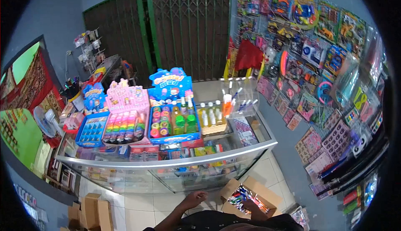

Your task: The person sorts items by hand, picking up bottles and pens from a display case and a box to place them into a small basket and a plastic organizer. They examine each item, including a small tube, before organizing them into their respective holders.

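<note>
My left hand (195,199) is in front of the glass counter, above the tiled floor, with its fingers curled; whether it holds anything is too small to tell. Over an open cardboard box (267,194) at the bottom right is my right hand (252,207), reaching down among many pens (241,197) of mixed colours. Its fingertips are hard to make out against the pens. The glass display counter (175,163) stands ahead, bearing a blue box of jars and bottles (175,138), a pink display box (126,95) and a basket of small bottles (214,128).
Packaged toys (314,51) hang on the right wall. Another open cardboard box (90,210) lies on the floor at the lower left. A small fan (44,120) stands left of the counter. Folding metal gates (190,30) close off the back.
</note>
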A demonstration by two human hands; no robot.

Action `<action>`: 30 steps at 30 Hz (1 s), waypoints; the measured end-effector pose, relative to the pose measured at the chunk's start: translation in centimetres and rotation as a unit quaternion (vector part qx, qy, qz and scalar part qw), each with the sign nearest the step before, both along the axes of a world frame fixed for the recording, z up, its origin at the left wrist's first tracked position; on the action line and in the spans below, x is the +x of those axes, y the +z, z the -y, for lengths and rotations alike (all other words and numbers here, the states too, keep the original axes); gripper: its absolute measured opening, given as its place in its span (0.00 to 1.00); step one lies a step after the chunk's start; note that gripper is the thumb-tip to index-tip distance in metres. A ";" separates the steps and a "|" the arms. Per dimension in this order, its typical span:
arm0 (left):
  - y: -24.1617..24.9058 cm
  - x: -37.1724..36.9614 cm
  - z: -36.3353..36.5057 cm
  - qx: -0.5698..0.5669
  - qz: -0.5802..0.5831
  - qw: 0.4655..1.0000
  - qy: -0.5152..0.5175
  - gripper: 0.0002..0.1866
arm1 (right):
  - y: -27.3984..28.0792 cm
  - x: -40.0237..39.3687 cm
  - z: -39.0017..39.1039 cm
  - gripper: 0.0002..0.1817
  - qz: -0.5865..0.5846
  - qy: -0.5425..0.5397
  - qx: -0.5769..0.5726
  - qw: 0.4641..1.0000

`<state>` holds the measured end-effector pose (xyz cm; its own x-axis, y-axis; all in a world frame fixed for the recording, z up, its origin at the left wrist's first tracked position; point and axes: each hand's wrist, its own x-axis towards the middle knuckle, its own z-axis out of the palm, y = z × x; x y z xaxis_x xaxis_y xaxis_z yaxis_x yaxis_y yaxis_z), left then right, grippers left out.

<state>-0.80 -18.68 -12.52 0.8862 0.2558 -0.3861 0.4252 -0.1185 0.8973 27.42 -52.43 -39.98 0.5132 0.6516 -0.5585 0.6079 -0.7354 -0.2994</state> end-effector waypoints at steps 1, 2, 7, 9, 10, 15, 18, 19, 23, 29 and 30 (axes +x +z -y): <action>-0.4 -0.3 -0.5 0.001 0.002 1.000 -0.003 0.28 | -0.5 0.1 -1.7 0.26 0.005 0.034 -0.016 0.999; -1.2 -0.5 -1.0 0.000 0.007 1.000 -0.012 0.28 | -1.0 0.0 -2.9 0.24 -0.153 0.029 0.101 0.983; -1.8 -2.6 -2.7 -0.016 -0.062 0.995 -0.070 0.32 | 17.5 -8.0 -15.0 0.18 -0.442 -0.042 0.135 0.886; -2.7 -3.4 -3.3 0.007 -0.012 0.995 -0.100 0.33 | 21.8 -10.6 -19.0 0.11 -0.507 0.006 0.170 0.845; -3.4 -3.7 -3.7 0.019 0.013 0.993 -0.115 0.34 | 23.9 -12.3 -21.1 0.10 -0.502 0.010 0.179 0.846; -0.7 -6.5 -5.0 -0.172 0.144 0.970 0.090 0.24 | 31.4 -18.9 -29.2 0.13 -0.532 0.100 0.227 0.809; 1.6 -8.9 -7.1 -0.153 0.182 0.957 0.169 0.18 | 32.6 -21.2 -32.1 0.17 -0.526 0.132 0.241 0.805; 1.9 -9.8 -7.6 -0.155 0.196 0.952 0.175 0.17 | 33.6 -21.9 -33.0 0.19 -0.512 0.154 0.238 0.811; 4.3 -12.8 -8.6 -0.150 0.262 0.918 0.259 0.12 | 36.1 -24.6 -36.0 0.20 -0.477 0.228 0.181 0.829; 5.0 -17.6 -10.3 -0.229 0.265 0.899 0.265 0.13 | 35.0 -28.6 -38.3 0.22 -0.505 0.263 0.170 0.804; 5.4 -18.0 -10.3 -0.214 0.282 0.888 0.293 0.14 | 35.7 -29.4 -38.4 0.22 -0.512 0.245 0.173 0.805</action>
<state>-18.79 -8.41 -7.12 0.7325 0.6740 -0.0955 -0.2307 0.3777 0.8967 -2.00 -14.06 -4.24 -0.4660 0.8436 -0.2669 0.1036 -0.2476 -0.9633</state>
